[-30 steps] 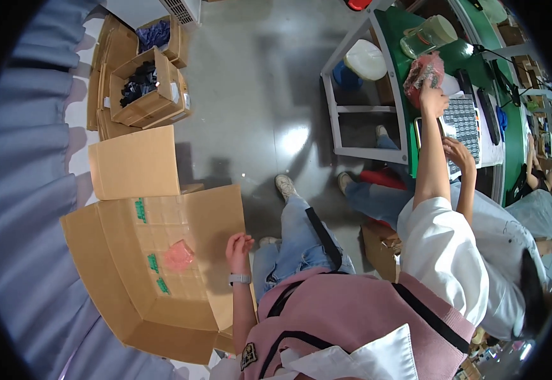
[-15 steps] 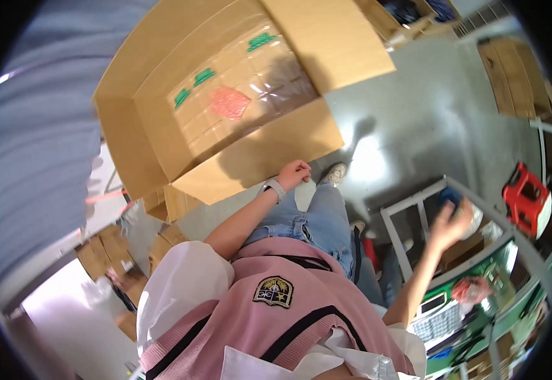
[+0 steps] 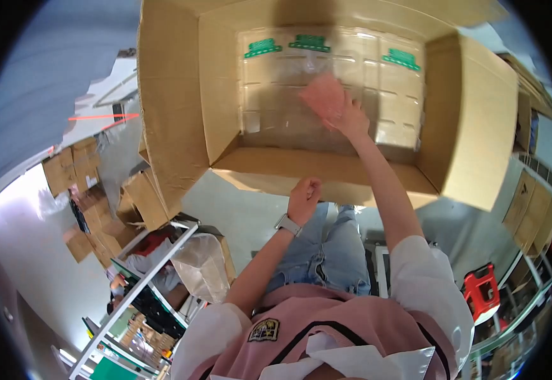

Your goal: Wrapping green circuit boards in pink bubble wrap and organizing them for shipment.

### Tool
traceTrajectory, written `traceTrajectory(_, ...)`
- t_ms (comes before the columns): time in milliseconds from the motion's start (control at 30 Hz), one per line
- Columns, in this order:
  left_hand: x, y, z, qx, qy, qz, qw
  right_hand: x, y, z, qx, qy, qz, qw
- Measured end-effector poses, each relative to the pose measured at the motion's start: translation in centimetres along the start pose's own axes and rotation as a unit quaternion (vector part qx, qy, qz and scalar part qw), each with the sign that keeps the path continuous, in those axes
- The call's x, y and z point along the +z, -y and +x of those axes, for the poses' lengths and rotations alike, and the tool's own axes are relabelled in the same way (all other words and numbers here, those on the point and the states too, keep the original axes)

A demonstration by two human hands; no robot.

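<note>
Right hand reached into large open brown cardboard box, fingers spread over blurred pink flat item atop clear plastic packs. Left hand fisted, gripped near flap. Risk: item sliding off slick packs.

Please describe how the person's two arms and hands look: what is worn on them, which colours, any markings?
Both forearms are bare. The upper arms have short white sleeves joined to a pink top with dark piping and a small chest badge. The left hand has a light wristwatch at its wrist. The right hand wears no glove; no watch or band shows.
</note>
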State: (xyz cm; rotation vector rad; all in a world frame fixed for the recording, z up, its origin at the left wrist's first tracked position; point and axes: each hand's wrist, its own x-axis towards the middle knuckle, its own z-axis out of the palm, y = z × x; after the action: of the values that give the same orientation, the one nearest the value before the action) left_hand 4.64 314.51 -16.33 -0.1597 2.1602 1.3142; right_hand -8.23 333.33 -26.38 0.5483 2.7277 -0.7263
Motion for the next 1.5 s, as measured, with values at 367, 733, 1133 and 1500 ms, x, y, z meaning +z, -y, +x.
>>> traceTrajectory(367, -8.8, -6.2, 13.9, 0.066, -0.231, -0.160, 0.957, -2.2, 6.1, 1.9, -0.094, -0.064, 0.288, 0.951)
traceTrajectory(733, -8.6, -9.4, 13.9, 0.201, -0.012, 0.075, 0.977, -7.1, 3.7, -3.1, -0.056, 0.016, 0.566, 0.822)
traceTrajectory(1133, -7.1, -11.3, 12.1, -0.081, -0.105, -0.126, 0.983, -9.5, 6.5, -3.5, -0.027, 0.027, 0.365, 0.930)
traceTrajectory(1500, -8.4, -9.1, 11.7, -0.087, -0.218, -0.043, 0.971, -4.9, 4.7, -1.1, 0.035, 0.103, 0.509, 0.854)
